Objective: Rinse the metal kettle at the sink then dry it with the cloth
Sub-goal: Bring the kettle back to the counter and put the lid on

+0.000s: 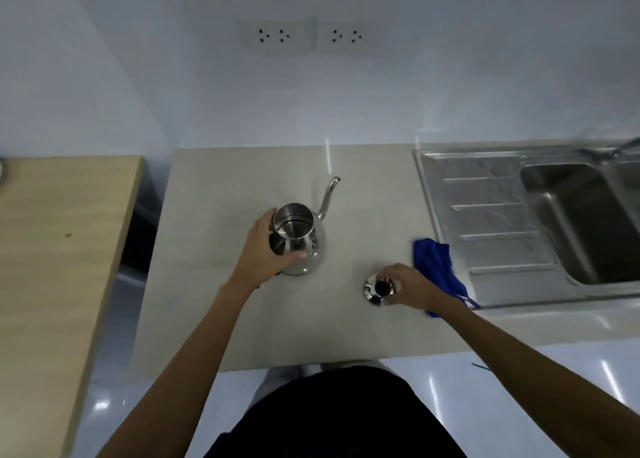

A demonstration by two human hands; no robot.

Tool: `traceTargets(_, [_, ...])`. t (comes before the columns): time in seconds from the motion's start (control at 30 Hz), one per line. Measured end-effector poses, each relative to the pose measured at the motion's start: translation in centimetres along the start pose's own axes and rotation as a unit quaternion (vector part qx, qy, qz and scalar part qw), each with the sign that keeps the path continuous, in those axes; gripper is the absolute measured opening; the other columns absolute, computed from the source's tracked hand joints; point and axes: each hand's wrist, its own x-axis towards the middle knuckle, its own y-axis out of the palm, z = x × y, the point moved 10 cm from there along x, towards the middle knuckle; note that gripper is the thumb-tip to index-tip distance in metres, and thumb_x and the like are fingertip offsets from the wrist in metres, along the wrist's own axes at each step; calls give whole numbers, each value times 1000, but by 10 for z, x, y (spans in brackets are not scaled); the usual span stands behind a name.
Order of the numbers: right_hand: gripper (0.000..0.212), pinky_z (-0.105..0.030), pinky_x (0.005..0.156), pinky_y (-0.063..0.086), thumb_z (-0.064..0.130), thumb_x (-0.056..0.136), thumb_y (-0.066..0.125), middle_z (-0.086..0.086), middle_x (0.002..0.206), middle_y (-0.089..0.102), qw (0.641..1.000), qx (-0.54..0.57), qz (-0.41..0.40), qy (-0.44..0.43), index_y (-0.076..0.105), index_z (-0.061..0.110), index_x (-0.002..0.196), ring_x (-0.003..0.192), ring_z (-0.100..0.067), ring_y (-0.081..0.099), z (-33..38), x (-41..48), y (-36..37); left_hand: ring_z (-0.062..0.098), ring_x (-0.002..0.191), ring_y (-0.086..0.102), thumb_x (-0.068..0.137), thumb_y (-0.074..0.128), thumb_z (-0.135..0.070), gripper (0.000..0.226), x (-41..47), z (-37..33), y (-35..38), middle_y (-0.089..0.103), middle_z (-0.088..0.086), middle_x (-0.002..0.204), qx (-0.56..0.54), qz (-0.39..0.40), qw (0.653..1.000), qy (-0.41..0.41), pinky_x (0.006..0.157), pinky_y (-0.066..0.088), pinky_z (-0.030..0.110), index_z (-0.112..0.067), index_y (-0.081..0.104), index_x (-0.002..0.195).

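Observation:
The shiny metal kettle (304, 246) stands upright and lidless on the beige counter (214, 301), its thin spout pointing away from me. My left hand (263, 253) wraps around the kettle's left side at the handle. The kettle's metal lid (375, 288) with a black knob rests on the counter to the right, and my right hand (408, 286) has its fingers on it. A crumpled blue cloth (438, 267) lies just behind my right hand, at the edge of the steel sink (585, 222).
The sink's ribbed drainboard (491, 222) lies between the cloth and the basin, with a tap (623, 147) at the far right. A wooden table (59, 256) stands to the left across a narrow gap. Wall sockets (301, 36) sit above the counter.

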Motion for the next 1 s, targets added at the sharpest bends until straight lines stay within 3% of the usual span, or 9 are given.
traceTargets(0.1, [49, -28, 98, 45, 13, 76, 84, -9, 122, 65, 997, 22, -68, -6, 66, 8, 122, 113, -24, 60, 0, -6, 5, -23, 119, 45, 64, 94, -33, 95, 3, 6, 3, 55, -25, 130, 5, -9, 1000, -1, 101, 36, 1, -24, 44, 144])
traceTargets(0.2, [29, -34, 91, 50, 5, 80, 78, -12, 108, 70, 990, 51, -134, -7, 71, 6, 108, 100, -28, 65, -1, -12, 5, -29, 114, 43, 65, 95, -28, 99, 1, 13, 4, 52, -25, 130, 3, -13, 1000, -6, 92, 30, -8, -22, 41, 148])
traceTargets(0.3, [22, -43, 88, 52, 1, 81, 76, -18, 105, 70, 984, 70, -162, -16, 72, 1, 103, 96, -34, 66, 5, -15, 4, -11, 118, 49, 65, 95, -30, 98, 1, 11, 4, 55, -21, 134, -3, -9, 1000, -7, 96, 32, -1, -23, 43, 147])
traceTargets(0.4, [27, -44, 96, 54, 4, 85, 76, -18, 124, 69, 969, 119, -211, -38, 68, 0, 110, 108, -34, 68, 25, -16, -23, -16, 116, 50, 64, 95, -32, 95, 0, 9, 3, 54, -28, 129, -12, -12, 1000, -5, 95, 34, -1, -27, 44, 144])
traceTargets(0.53, [28, -35, 108, 48, 13, 91, 72, -4, 145, 57, 937, 166, -271, -144, 57, 6, 113, 128, -20, 61, 100, -15, -86, 10, 128, 52, 62, 93, -38, 97, -3, 8, 1, 56, -9, 139, -24, -14, 999, -19, 106, 41, 23, -27, 43, 144])
traceTargets(0.63, [27, -28, 108, 46, 16, 92, 70, -2, 146, 56, 928, 148, -256, -225, 52, 8, 110, 131, -15, 58, 169, -6, -113, 13, 131, 52, 63, 93, -40, 98, -4, 7, 0, 54, -6, 142, -28, -13, 999, -25, 111, 45, 33, -28, 42, 146])
traceTargets(0.8, [26, -12, 98, 38, 17, 94, 66, -16, 143, 57, 950, 37, -174, -255, 50, 4, 110, 137, -22, 51, 238, 24, -102, 17, 130, 55, 61, 90, -43, 93, -3, 2, -1, 58, -5, 138, -36, -14, 999, -23, 109, 49, 46, -30, 47, 142])
traceTargets(0.93, [26, -44, 99, 49, 15, 96, 63, -19, 127, 65, 961, -4, -131, -243, 47, 2, 113, 128, -34, 57, 250, 40, -87, 19, 127, 58, 61, 90, -39, 90, -4, -1, -3, 61, -3, 135, -47, -19, 999, -19, 106, 50, 48, -28, 49, 141])
traceTargets(1.0, [23, -46, 98, 50, 14, 96, 61, -19, 127, 65, 963, -11, -123, -238, 46, 5, 110, 129, -33, 56, 250, 44, -85, 21, 127, 58, 62, 91, -37, 90, -4, -1, -4, 60, -1, 135, -48, -18, 998, -21, 105, 50, 49, -26, 49, 141])
